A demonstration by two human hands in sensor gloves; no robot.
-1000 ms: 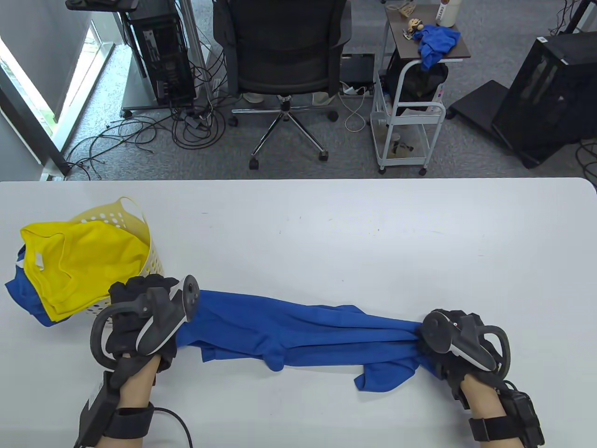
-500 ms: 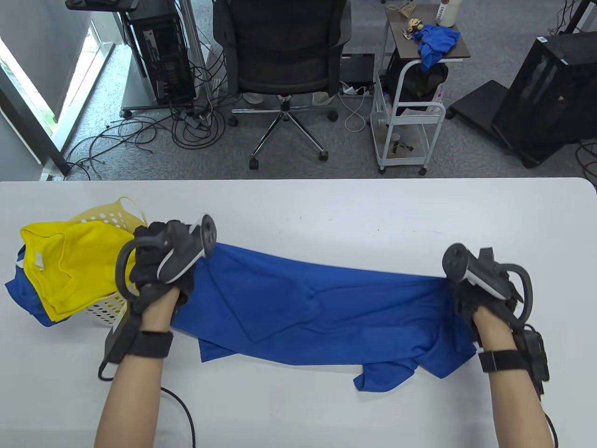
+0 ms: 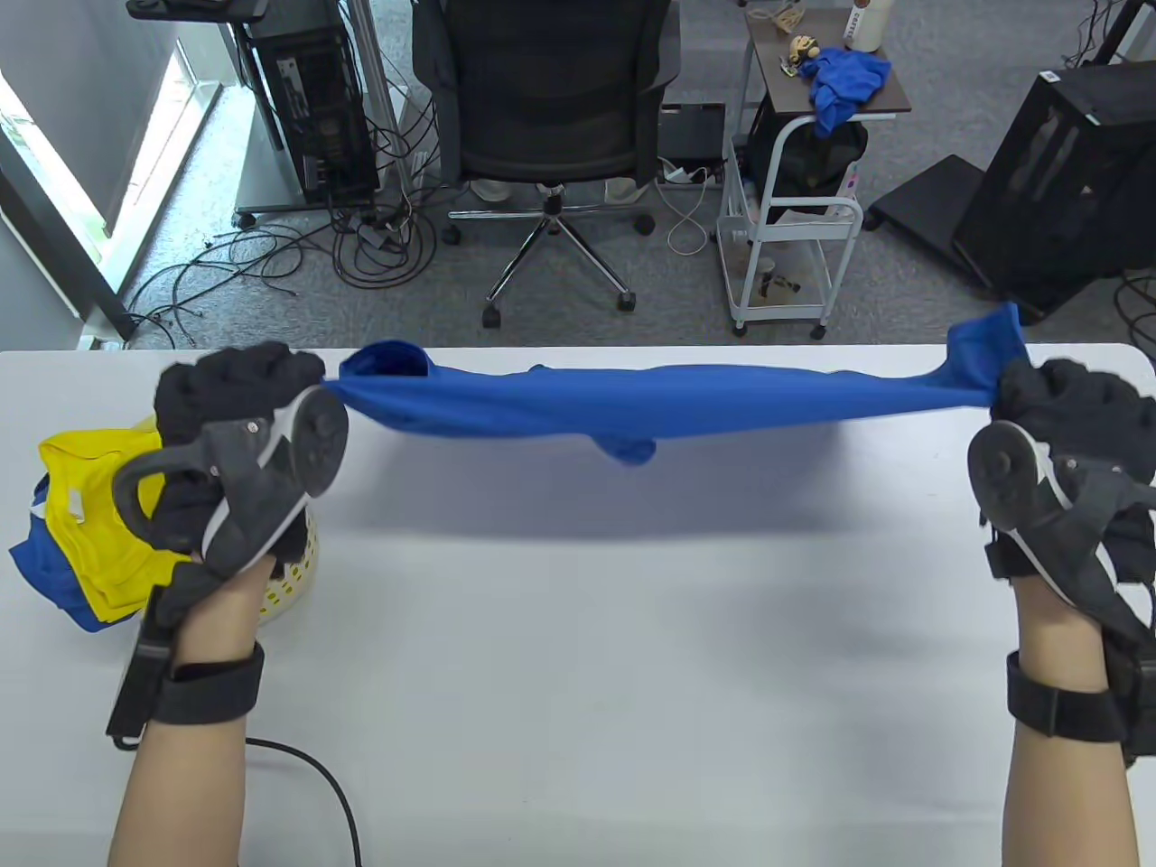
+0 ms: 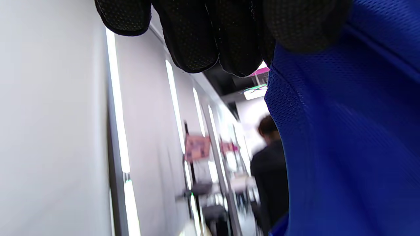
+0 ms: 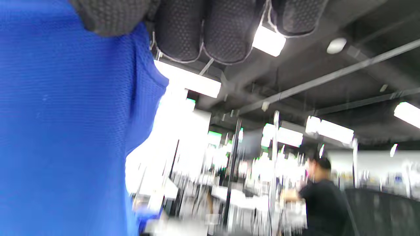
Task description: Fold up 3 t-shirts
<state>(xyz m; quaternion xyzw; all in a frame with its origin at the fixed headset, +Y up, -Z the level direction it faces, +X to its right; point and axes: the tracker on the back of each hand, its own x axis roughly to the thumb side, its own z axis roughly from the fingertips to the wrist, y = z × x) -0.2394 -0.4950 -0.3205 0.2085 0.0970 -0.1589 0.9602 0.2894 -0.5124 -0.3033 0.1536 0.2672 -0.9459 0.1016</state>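
Above the table's point(image 3: 578, 632) far edge, my left hand point(image 3: 230, 433) and right hand point(image 3: 1061, 442) each grip one end of the blue t-shirt point(image 3: 650, 406), stretched taut between them. A yellow t-shirt point(image 3: 99, 506) lies on the basket point(image 3: 298, 564) near the left edge.

Beyond the white counter point(image 3: 632, 632), a black office chair point(image 3: 551, 99) is sitting on the grey carpet, cables point(image 3: 271, 262) sprawling across the floor to its left beside a black computer tower point(image 3: 312, 99). A white trolley point(image 3: 786, 244) is standing to the chair's right, a blue cloth point(image 3: 844, 81) lying on its dark top. Another black case point(image 3: 1066, 181) is sitting far right.
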